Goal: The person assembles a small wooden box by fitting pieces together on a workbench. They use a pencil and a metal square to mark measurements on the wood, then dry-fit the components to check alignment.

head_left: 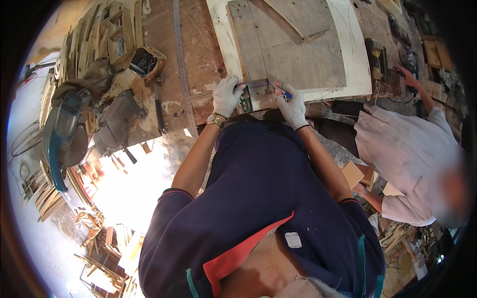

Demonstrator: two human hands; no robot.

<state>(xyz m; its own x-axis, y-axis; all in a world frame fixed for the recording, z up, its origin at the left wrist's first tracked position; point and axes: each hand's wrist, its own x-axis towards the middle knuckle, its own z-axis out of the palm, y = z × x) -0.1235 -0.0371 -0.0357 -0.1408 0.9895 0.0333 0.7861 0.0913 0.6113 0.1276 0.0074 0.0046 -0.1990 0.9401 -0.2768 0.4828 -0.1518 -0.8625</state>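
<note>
My left hand [226, 97], in a pale knit glove with a watch at the wrist, is closed at the near edge of a grey wooden panel [298, 62]. Its fingers grip what looks like a try square [245, 102]; the dark stock hangs by the edge and a thin blade seems to lie over the panel. My right hand [292, 105], also gloved, pinches a pen with a blue part [286, 94], its tip close to the blade's right end. Beneath the panel lies a larger white board [357, 54]. A loose wooden strip [284, 20] rests on the panel's far part.
A long metal ruler [182, 64] lies left of the boards. Farther left are a hammer [159, 109], a box of nails [147, 62] and a teal circular-blade saw [67, 129]. At right a co-worker in a light shirt [397, 149] reaches onto the bench and holds a wooden block [352, 175].
</note>
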